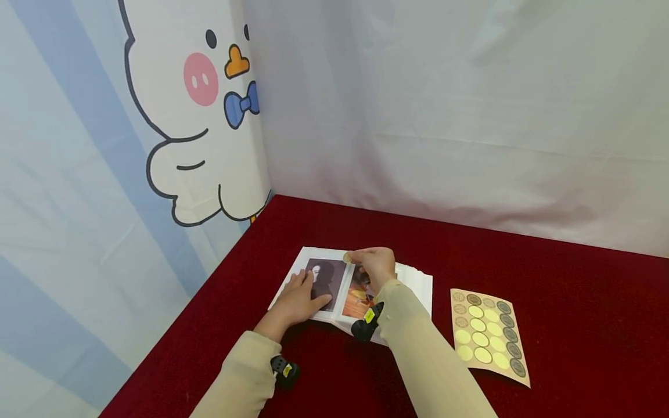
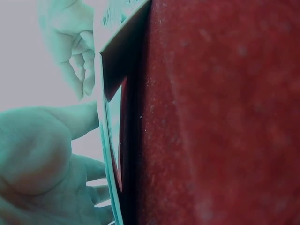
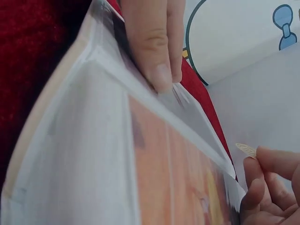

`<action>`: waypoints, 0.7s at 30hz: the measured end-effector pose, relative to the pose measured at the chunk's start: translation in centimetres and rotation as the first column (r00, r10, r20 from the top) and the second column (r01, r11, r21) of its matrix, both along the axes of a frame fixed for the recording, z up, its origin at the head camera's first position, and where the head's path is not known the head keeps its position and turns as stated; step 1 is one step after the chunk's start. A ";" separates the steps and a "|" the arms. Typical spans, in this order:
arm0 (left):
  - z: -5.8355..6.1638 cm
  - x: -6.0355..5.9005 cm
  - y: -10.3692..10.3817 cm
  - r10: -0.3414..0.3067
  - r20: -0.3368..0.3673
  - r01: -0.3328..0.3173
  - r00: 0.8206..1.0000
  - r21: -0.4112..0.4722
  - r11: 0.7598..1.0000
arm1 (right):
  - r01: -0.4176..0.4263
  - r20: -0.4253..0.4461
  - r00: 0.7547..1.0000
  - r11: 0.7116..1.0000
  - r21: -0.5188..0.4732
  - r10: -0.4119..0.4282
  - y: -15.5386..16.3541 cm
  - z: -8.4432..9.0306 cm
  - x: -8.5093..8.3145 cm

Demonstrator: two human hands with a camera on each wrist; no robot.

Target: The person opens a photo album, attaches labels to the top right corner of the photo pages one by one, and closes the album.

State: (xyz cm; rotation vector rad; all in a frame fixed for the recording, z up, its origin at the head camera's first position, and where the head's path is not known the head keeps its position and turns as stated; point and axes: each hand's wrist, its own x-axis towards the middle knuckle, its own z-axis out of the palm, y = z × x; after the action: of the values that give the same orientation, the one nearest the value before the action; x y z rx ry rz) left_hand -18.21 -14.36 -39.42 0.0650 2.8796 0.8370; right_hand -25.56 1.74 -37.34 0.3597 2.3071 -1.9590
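Observation:
An open photo album [image 1: 418,278] lies on the red table [image 1: 575,278], showing a dark portrait photo [image 1: 326,276] on the left page and an orange picture [image 1: 355,299] on the right. My left hand [image 1: 300,299] lies flat on the left page with straight fingers [image 3: 154,42] pressing it down. Above the album's top edge, my right hand [image 1: 373,264] pinches a small round gold sticker [image 1: 347,257] at its fingertips [image 3: 255,164]. The sticker [image 3: 246,149] shows in the right wrist view too. The left wrist view shows the album's edge [image 2: 115,140] side-on.
A tan sticker sheet [image 1: 488,337] with several round stickers lies to the right of the album. Cloth walls [image 1: 470,116] enclose the table at the back and left, the left one printed with a cartoon duck [image 1: 193,110].

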 end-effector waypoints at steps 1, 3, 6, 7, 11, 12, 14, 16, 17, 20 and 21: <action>0.0 0.0 0.0 0.002 -0.002 -0.002 1.000 -0.001 1.000 | -0.003 -0.001 1.000 1.000 0.009 0.003 -0.1 0.0 -0.1; 0.0 0.0 0.0 0.004 -0.005 -0.004 1.000 -0.002 1.000 | -0.007 0.002 1.000 1.000 0.027 0.007 -0.1 0.0 -0.3; 0.0 0.0 0.0 0.008 -0.010 -0.008 1.000 0.000 1.000 | -0.020 0.009 1.000 0.998 0.061 0.020 -0.3 0.0 -0.6; 0.0 0.0 0.0 0.008 -0.010 -0.008 1.000 0.000 1.000 | -0.026 0.015 1.000 0.997 0.070 0.025 -0.3 0.0 -0.6; -0.2 0.0 0.1 0.009 -0.013 -0.009 1.000 -0.003 1.000 | -0.043 0.049 0.998 0.993 0.106 0.038 -0.3 0.0 -0.9; -0.2 0.0 0.1 0.010 -0.014 -0.010 1.000 -0.002 1.000 | -0.047 0.054 0.998 0.992 0.114 0.041 -0.4 0.0 -1.1; -0.2 0.0 0.1 0.009 -0.017 -0.009 1.000 -0.005 1.000 | -0.052 0.073 0.996 0.990 0.134 0.043 -0.4 0.0 -1.3; -0.3 -0.1 0.1 0.010 -0.022 -0.010 1.000 -0.008 1.000 | -0.055 0.087 0.995 0.988 0.146 0.043 -0.5 0.0 -1.4; -0.3 -0.1 0.1 0.010 -0.023 -0.011 1.000 -0.011 1.000 | -0.058 0.094 0.995 0.987 0.153 0.044 -0.5 0.0 -1.4; -0.3 -0.1 0.1 0.013 -0.020 -0.014 1.000 -0.016 1.000 | -0.063 0.102 0.994 0.984 0.166 0.047 -0.6 0.1 -1.4; -0.3 -0.1 0.1 0.016 -0.018 -0.016 1.000 -0.016 1.000 | -0.068 0.095 0.994 0.983 0.169 0.052 -0.6 0.2 -1.3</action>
State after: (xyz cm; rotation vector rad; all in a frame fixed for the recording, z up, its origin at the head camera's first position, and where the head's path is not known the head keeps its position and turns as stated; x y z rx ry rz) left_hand -18.31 -14.23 -39.70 0.0480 2.9073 0.8202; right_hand -26.89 1.09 -37.18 0.3790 2.4062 -1.6846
